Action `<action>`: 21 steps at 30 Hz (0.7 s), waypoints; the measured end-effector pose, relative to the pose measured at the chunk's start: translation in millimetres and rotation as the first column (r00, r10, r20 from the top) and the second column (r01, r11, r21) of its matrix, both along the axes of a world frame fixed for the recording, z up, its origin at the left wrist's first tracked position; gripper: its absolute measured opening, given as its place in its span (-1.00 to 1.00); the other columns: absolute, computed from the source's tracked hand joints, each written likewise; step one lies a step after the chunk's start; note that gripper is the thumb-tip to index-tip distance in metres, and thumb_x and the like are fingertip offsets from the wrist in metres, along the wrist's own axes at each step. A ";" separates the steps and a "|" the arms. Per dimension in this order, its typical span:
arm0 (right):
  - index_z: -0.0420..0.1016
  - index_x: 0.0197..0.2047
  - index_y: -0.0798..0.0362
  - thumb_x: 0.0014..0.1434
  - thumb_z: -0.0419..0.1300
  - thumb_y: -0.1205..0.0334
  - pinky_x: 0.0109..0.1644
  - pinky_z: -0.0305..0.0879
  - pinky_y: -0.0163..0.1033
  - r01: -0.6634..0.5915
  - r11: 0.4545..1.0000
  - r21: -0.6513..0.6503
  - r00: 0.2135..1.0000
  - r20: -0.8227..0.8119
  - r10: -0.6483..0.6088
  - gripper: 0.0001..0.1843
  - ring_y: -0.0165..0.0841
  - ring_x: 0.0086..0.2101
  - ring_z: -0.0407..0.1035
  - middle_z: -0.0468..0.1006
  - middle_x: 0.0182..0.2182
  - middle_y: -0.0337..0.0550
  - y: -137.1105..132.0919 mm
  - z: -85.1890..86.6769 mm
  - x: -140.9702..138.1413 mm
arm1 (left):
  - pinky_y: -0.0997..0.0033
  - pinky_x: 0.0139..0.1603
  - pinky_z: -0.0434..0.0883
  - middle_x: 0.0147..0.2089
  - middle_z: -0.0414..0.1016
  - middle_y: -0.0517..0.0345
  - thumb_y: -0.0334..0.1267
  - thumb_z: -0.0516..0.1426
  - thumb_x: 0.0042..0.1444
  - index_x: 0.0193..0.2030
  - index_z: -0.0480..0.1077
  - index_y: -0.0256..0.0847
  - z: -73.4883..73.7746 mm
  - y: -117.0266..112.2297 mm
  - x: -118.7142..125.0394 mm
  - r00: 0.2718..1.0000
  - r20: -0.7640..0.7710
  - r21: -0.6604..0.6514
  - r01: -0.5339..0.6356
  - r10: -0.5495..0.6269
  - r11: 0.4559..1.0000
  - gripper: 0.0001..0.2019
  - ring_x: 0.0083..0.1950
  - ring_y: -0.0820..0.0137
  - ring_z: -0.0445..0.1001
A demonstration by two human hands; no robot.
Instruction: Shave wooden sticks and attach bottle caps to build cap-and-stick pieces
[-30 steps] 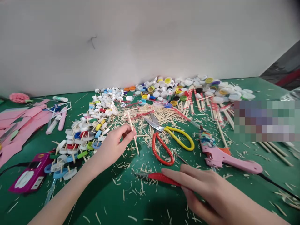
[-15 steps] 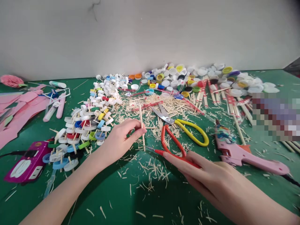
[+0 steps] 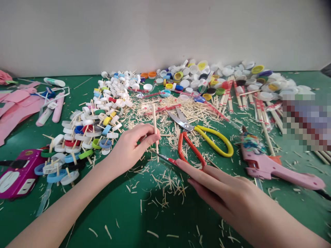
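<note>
Between thumb and fingers, my left hand [image 3: 138, 143] pinches a pale wooden stick [image 3: 154, 117], likely a chopstick. The stick stands nearly upright, leaning slightly, its lower end near the green tabletop. My right hand [image 3: 219, 189] grips a slim red-handled knife [image 3: 169, 159]; most of its handle is hidden in the fingers. Its thin blade crosses the stick's lower part, below my left thumb. Just beyond my right hand lie scissors [image 3: 188, 127], spread apart, with one yellow and one red handle. Wood shavings [image 3: 165, 187] are scattered beneath and around the stick.
Bottle caps on sticks [image 3: 88, 129] crowd the left side. Loose caps [image 3: 191, 77] are heaped along the wall, near red-wrapped chopsticks [image 3: 227, 94]. A pink glue gun [image 3: 281, 174] lies at right. A magenta device [image 3: 22, 175] and pink paper [image 3: 22, 106] are at left.
The knife blade has moved left and up, and now crosses the stick. My left hand keeps its pinch on the stick. The whole view has shifted slightly.
</note>
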State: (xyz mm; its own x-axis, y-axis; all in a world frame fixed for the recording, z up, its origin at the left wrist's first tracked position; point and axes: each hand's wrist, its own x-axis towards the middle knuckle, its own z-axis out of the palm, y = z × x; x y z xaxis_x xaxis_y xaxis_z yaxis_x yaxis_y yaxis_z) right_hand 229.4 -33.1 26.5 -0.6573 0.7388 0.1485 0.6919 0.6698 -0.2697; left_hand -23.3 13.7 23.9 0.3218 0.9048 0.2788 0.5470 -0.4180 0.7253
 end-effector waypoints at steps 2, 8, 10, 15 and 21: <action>0.11 0.37 -0.20 0.37 -0.13 0.25 -0.51 0.38 -0.40 -0.002 1.000 -0.018 1.000 -0.028 0.002 -0.48 -0.46 -0.56 0.43 0.57 -0.31 -0.22 0.3 0.4 -0.8 | 0.62 -0.29 0.34 -0.34 0.42 0.27 -0.24 0.05 0.30 -0.35 0.36 -0.16 -0.8 0.5 0.6 1.000 0.004 0.011 0.017 -0.017 1.000 -0.81 -0.33 0.59 0.39; 0.07 0.37 -0.24 0.38 -0.16 0.26 -0.61 0.34 -0.39 0.008 1.000 -0.011 0.999 -0.052 -0.008 -0.47 -0.43 -0.57 0.46 0.60 -0.18 -0.19 -3.7 0.6 0.6 | 0.60 -0.27 0.31 -0.32 0.43 0.28 -0.22 0.04 0.30 -0.33 0.34 -0.15 -1.7 -0.3 3.4 0.997 -0.011 0.054 0.083 -0.083 0.995 -0.83 -0.31 0.58 0.36; 0.04 0.38 -0.26 0.38 -0.15 0.26 -0.62 0.34 -0.38 0.002 1.000 -0.009 0.999 -0.047 -0.002 -0.46 -0.43 -0.58 0.47 0.60 -0.15 -0.21 -5.2 0.0 2.1 | 0.60 -0.26 0.31 -0.33 0.42 0.29 -0.24 0.04 0.30 -0.32 0.32 -0.16 -1.2 -1.0 5.5 0.994 -0.002 0.067 0.107 -0.108 0.992 -0.84 -0.31 0.58 0.35; -0.06 0.41 -0.26 0.37 -0.16 0.27 -0.63 0.36 -0.37 -0.016 1.000 0.013 0.999 -0.044 0.017 -0.42 -0.42 -0.62 0.44 0.61 -0.18 -0.18 -9.0 -5.0 5.5 | 0.60 -0.22 0.31 -0.35 0.40 0.29 -0.30 0.06 0.29 -0.33 0.29 -0.17 -0.3 -1.2 12.5 0.986 0.022 0.107 0.160 -0.163 0.981 -0.86 -0.30 0.58 0.33; 0.02 0.39 -0.25 0.36 -0.12 0.27 -0.59 0.38 -0.37 0.006 0.999 -0.031 0.998 -0.056 -0.008 -0.43 -0.43 -0.63 0.43 0.61 -0.24 -0.18 -9.5 -4.3 3.2 | 0.60 -0.34 0.31 -0.37 0.39 0.27 -0.30 0.05 0.29 -0.32 0.33 -0.17 -6.0 -0.8 8.2 0.993 0.054 0.096 0.098 -0.104 0.991 -0.86 -0.38 0.58 0.33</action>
State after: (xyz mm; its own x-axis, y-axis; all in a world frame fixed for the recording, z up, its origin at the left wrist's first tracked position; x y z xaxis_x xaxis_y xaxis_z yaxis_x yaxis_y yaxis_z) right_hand 232.6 -42.6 22.2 -0.6435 0.7481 0.1623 0.6795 0.6558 -0.3290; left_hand -15.1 12.9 17.9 0.3906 0.8380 0.3811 0.4560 -0.5358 0.7107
